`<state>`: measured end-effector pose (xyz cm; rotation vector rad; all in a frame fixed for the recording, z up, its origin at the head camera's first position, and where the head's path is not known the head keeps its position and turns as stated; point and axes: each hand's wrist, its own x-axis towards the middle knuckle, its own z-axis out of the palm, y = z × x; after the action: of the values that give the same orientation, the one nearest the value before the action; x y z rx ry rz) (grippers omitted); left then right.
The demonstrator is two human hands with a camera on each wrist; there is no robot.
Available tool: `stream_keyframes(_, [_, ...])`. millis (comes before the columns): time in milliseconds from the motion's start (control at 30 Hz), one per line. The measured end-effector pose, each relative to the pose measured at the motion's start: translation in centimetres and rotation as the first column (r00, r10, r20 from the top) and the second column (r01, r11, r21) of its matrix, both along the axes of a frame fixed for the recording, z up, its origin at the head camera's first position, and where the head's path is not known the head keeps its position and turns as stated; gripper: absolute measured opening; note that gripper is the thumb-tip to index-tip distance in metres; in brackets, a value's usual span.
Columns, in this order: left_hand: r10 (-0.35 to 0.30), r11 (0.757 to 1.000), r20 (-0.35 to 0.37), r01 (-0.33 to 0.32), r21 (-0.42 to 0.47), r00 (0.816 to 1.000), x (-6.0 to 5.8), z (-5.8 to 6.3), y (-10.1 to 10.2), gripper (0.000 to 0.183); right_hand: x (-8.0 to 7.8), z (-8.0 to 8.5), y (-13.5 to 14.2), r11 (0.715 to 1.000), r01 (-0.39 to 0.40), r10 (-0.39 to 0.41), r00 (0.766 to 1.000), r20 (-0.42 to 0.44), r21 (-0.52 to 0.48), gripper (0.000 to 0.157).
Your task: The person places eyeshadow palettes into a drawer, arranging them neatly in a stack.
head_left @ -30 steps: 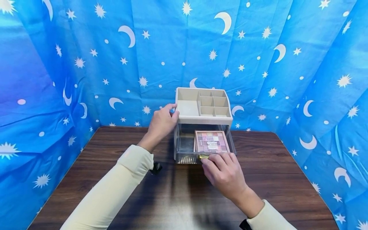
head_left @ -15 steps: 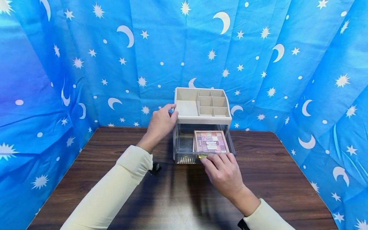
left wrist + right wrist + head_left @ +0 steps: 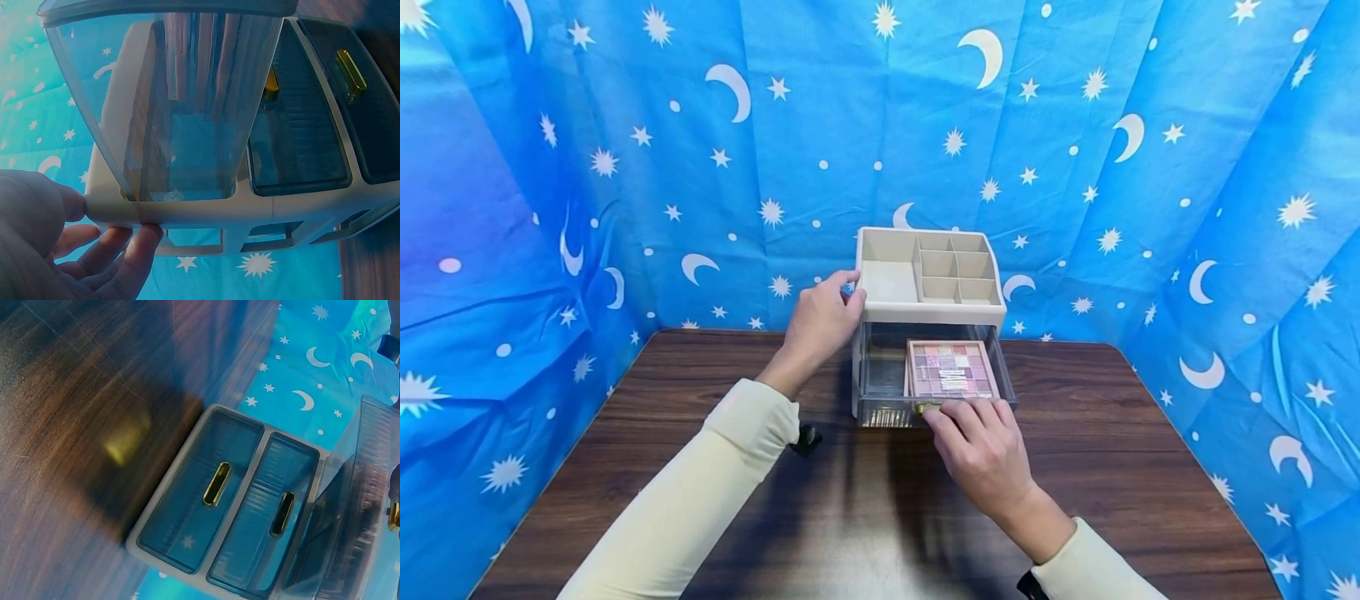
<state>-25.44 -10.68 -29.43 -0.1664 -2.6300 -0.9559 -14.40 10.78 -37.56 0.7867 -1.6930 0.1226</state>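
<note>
A cream desktop organizer [image 3: 934,313] stands on the table with its top drawer [image 3: 883,414] pulled out toward me. Lying in the right part of that clear drawer is a pink eyeshadow palette [image 3: 953,370] with a grid of shades. My left hand [image 3: 822,317] holds the organizer's upper left side; the left wrist view shows its fingertips [image 3: 147,237] on the cream frame. Over the drawer front, my right hand [image 3: 987,450] pinches the gold handle [image 3: 921,409], which the fingers mostly cover. In the right wrist view only a bit of this handle [image 3: 394,515] shows at the edge.
Two lower drawers, one middle drawer [image 3: 265,519] and one bottom drawer [image 3: 197,500], are closed, each with a gold handle. Several small compartments [image 3: 938,264] divide the organizer's top. A blue star-and-moon curtain [image 3: 850,108] hangs behind the dark wooden table [image 3: 662,450].
</note>
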Motion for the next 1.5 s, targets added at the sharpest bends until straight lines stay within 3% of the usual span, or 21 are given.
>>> stream_keyframes(233, [-0.008,1.000,0.007,0.008,-0.007,1.000,0.0,0.0,0.1,0.045,-0.2,-0.4,0.1,1.000,-0.004,0.004,1.000,-0.004,-0.016,0.017])
stream_keyframes(633, [-0.013,1.000,0.040,0.012,0.008,0.999,0.1,0.0,0.1,0.046,-1.3,-0.4,0.0,0.998,0.053,-0.049,0.994,0.093,-0.041,0.018])
stream_keyframes(1233, [0.000,1.000,-0.009,-0.001,-0.012,1.000,0.0,-0.1,0.1,0.044,-5.2,-0.5,-0.6,0.984,0.167,-0.152,0.971,0.184,-0.064,0.019])
stream_keyframes(1500, [-0.005,1.000,0.023,0.005,0.003,1.000,0.1,0.0,0.2,0.045,-7.2,-0.6,-0.9,0.976,0.204,-0.186,0.961,0.203,-0.070,0.017])
